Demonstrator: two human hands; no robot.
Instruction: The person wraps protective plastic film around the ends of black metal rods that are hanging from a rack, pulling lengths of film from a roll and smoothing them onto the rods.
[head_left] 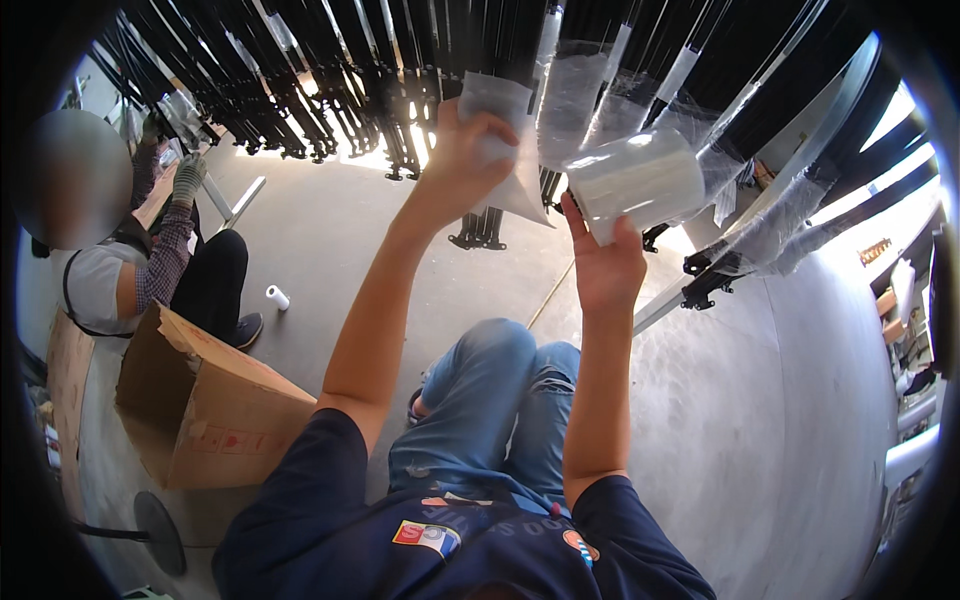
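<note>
My left hand (465, 155) is raised at the upper middle, its fingers curled round a thin white sheet (522, 190), foam or plastic, which hangs below and shows above the fist. To its right, my right hand (610, 262) grips a wide roll of clear stretch film (640, 185) from below, thumb and fingers at its near end. Just beyond both hands hang long black bars (480, 40) with dark brackets at their lower ends. Loose clear film (575, 110) wraps some of the bars behind the roll.
A co-worker's gloved hand (188, 180) reaches to the bars at the left. An open cardboard box (235, 425) stands at my left, with a small white roll (278, 297) beyond it on the floor. Film-wrapped bars (760, 235) lean at the right.
</note>
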